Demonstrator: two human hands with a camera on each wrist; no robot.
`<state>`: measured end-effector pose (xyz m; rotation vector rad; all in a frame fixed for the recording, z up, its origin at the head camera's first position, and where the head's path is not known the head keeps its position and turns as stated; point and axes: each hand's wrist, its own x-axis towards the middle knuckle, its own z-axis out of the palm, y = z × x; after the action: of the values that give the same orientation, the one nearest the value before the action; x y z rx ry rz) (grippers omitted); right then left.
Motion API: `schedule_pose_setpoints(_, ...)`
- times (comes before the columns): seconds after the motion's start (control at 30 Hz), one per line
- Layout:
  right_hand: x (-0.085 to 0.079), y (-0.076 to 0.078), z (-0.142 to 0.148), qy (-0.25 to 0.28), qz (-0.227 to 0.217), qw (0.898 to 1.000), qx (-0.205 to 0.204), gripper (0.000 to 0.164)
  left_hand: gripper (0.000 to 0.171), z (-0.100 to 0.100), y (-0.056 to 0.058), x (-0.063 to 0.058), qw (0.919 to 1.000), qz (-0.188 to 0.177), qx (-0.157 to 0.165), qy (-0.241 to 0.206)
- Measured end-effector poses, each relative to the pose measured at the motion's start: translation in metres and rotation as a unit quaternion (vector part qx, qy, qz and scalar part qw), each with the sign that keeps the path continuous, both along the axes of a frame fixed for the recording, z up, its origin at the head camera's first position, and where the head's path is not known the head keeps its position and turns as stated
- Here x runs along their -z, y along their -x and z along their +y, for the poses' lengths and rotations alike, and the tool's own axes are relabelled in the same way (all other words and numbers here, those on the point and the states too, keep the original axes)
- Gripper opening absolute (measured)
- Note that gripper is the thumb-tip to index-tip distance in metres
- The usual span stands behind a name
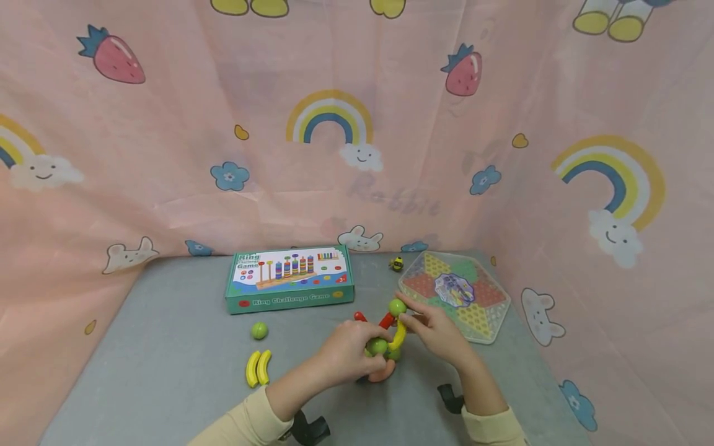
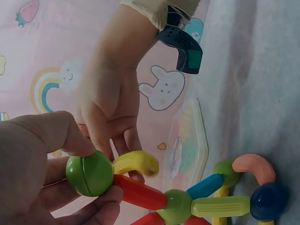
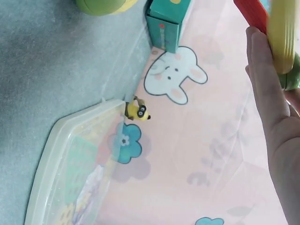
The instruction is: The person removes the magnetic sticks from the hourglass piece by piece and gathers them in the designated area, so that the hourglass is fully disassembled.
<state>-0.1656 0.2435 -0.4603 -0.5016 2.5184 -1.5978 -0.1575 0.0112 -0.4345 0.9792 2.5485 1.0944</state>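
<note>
A toy structure of balls and rods stands on the table between the hands. It has red rods (image 2: 140, 192), a light-green rod (image 2: 220, 206), a blue rod (image 2: 205, 186), a dark blue ball (image 2: 268, 200) and a peach curved piece (image 2: 255, 164). My left hand (image 1: 348, 353) pinches a green ball (image 2: 90, 173) between thumb and fingers. A yellow curved rod (image 1: 398, 336) reaches from near that ball up to another green ball (image 1: 397, 307), which the thumb and fingers of my right hand (image 1: 440, 331) hold. The hands partly hide the joints.
Left of the structure lie a loose green ball (image 1: 259, 331) and two yellow curved rods (image 1: 253, 369). A green Ring Challenge Game box (image 1: 290, 279) sits at the back. Behind the right hand are a clear hexagonal board case (image 1: 496, 322) and a small bee figure (image 1: 396, 264).
</note>
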Motion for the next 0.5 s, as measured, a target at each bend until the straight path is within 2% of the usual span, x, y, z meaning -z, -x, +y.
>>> schedule_pose_setpoints(0.23, -0.002, -0.001, -0.001, 0.009, -0.02, 1.0, 0.004, 0.05, 0.033, -0.007, 0.0, 0.001, 0.9988, -0.016, 0.001, -0.046)
schedule_pose_setpoints(0.5, -0.002, -0.002, -0.001, 0.004, -0.021, 1.0, 0.012, 0.05, 0.032, -0.014, 0.004, 0.007, 0.9887, -0.101, -0.002, -0.11)
